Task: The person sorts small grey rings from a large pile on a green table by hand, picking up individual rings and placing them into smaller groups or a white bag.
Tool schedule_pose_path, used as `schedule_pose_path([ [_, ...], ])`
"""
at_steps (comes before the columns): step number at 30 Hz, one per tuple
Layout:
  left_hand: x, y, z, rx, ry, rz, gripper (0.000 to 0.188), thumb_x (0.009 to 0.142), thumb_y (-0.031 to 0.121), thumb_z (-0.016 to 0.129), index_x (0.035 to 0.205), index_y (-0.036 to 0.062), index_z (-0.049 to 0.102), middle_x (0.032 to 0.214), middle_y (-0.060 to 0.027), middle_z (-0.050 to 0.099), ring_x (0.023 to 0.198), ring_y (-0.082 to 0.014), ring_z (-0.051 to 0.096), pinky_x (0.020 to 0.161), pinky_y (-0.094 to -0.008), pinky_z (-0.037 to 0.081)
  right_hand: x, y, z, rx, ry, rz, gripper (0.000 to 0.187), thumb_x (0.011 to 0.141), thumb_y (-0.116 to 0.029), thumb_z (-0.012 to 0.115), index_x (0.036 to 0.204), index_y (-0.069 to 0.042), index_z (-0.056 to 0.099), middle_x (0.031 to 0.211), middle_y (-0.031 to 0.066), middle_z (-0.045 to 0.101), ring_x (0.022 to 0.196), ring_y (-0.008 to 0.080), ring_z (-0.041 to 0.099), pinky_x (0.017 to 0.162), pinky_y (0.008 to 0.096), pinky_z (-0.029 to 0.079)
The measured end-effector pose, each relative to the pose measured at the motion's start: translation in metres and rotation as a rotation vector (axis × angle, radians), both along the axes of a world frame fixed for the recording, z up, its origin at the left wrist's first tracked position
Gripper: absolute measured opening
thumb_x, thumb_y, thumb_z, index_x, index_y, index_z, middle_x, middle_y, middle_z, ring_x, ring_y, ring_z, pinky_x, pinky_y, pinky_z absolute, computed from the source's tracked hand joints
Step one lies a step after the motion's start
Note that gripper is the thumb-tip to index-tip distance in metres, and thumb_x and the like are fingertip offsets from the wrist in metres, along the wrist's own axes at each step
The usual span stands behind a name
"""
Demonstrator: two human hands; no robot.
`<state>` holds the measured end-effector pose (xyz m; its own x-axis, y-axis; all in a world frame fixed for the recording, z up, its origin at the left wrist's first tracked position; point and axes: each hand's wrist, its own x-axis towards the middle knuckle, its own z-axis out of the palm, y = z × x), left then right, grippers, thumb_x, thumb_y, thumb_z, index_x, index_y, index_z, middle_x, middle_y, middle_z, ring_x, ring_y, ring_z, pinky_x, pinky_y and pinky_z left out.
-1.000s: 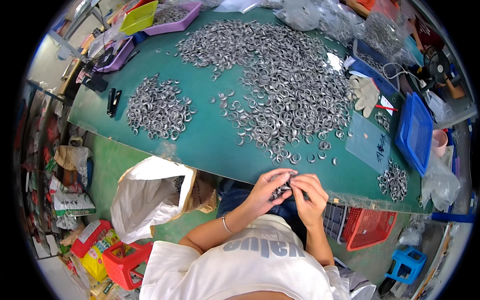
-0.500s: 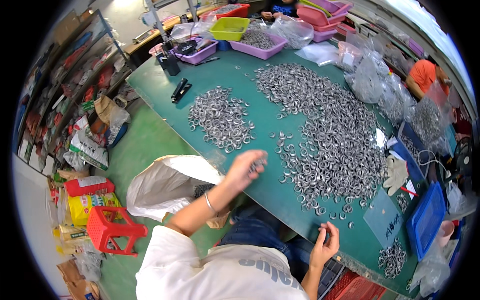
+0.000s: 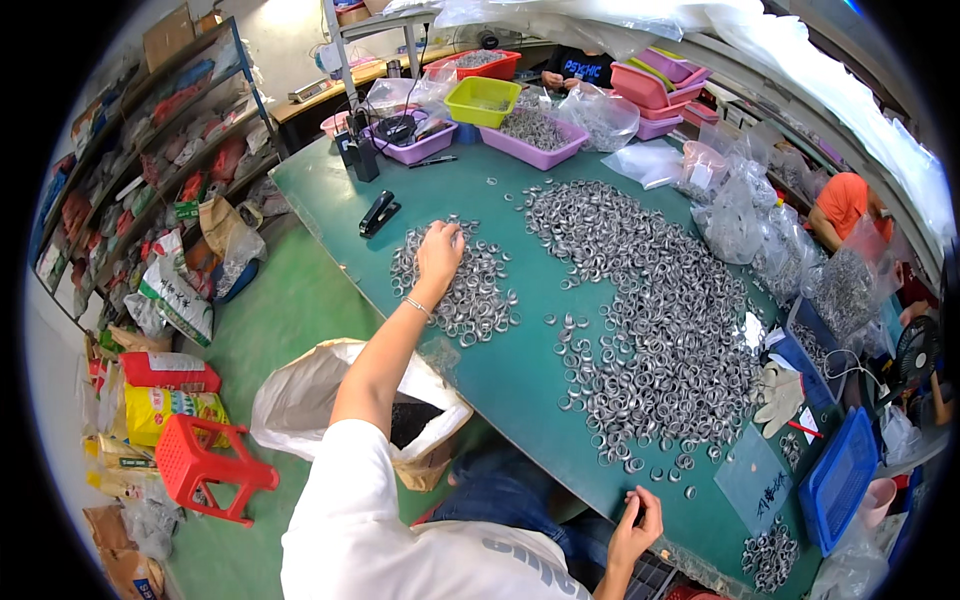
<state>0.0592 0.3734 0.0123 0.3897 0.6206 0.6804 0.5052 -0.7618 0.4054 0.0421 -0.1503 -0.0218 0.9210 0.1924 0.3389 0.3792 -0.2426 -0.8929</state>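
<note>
Landmark: large ring heap [image 3: 665, 335], many loose grey metal rings spread over the green surface [image 3: 510, 385].

Right grip [image 3: 632, 528]: one bare hand, on the near side of the large ring heap, at the edge of the surface. Fingers loosely curled, thumb slightly apart from them; nothing seen within.

White sack [image 3: 300, 392]: one, mouth open, dark contents; nearer than the large ring heap and well to its left, beside the surface.

Red stool [image 3: 205, 462]: one, on the floor, farther left of the large ring heap than the sack.

Ring cluster [image 3: 770, 558]: one, small, near and right of the large ring heap.

Blue basket [image 3: 840, 482]: one, tilted, right of the large ring heap.

Small ring heap [image 3: 475, 300]: one, left of the large ring heap, well apart from it.

Left grip [image 3: 438, 255]: one bare hand, left of the large ring heap, fingers bent down onto the small ring heap. How far it is closed, and whether it has hold of a ring, cannot be told.

Black stapler [image 3: 379, 214]: one, left of the large ring heap.

Purple tray [image 3: 540, 155]: one, ring-filled, beyond the large ring heap.
</note>
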Motion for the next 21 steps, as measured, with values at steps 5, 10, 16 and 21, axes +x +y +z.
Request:
schedule_pose_path([
  [5,0.008,0.02,-0.011,0.057,0.317,-0.015,0.018,0.075,0.019,0.063,0.086,0.0069,0.069,0.097,-0.0117,0.063,0.101,-0.032,0.055,0.084,-0.0401,0.047,0.001,0.003,0.004,-0.035,-0.009,0.007,0.012,0.084,0.005,0.053,0.093,0.006,0.061,0.081,0.0133,0.061,0.071,0.0207,0.06,0.066,0.0298,0.048],
  [10,0.021,0.024,-0.003,-0.107,0.573,0.033,0.027,0.078,0.027,0.058,0.091,0.0067,0.07,0.105,-0.0135,0.062,0.106,-0.0333,0.053,0.088,-0.054,0.04,0.001,0.003,0.004,-0.06,-0.035,0.015,0.012,0.083,0.005,0.053,0.091,0.006,0.062,0.081,0.0133,0.061,0.07,0.021,0.06,0.066,0.0301,0.048],
  [16,0.032,0.023,0.01,-0.208,0.87,0.046,0.043,0.084,0.039,0.056,0.11,0.0055,0.063,0.122,-0.0154,0.056,0.12,-0.0317,0.047,0.096,-0.0598,0.031,-0.001,0.005,0.005,-0.069,-0.074,-0.003,0.011,0.083,0.006,0.053,0.09,0.005,0.062,0.079,0.0131,0.061,0.069,0.0214,0.06,0.065,0.0302,0.048],
  [21,0.037,0.016,0.011,-0.18,0.877,0.058,0.045,0.086,0.041,0.055,0.115,0.0064,0.06,0.132,-0.0159,0.048,0.123,-0.0332,0.044,0.099,-0.0622,0.027,0.001,0.004,0.003,-0.065,-0.086,-0.025,0.012,0.082,0.007,0.054,0.089,0.005,0.063,0.079,0.0128,0.061,0.068,0.0212,0.061,0.063,0.0301,0.048],
])
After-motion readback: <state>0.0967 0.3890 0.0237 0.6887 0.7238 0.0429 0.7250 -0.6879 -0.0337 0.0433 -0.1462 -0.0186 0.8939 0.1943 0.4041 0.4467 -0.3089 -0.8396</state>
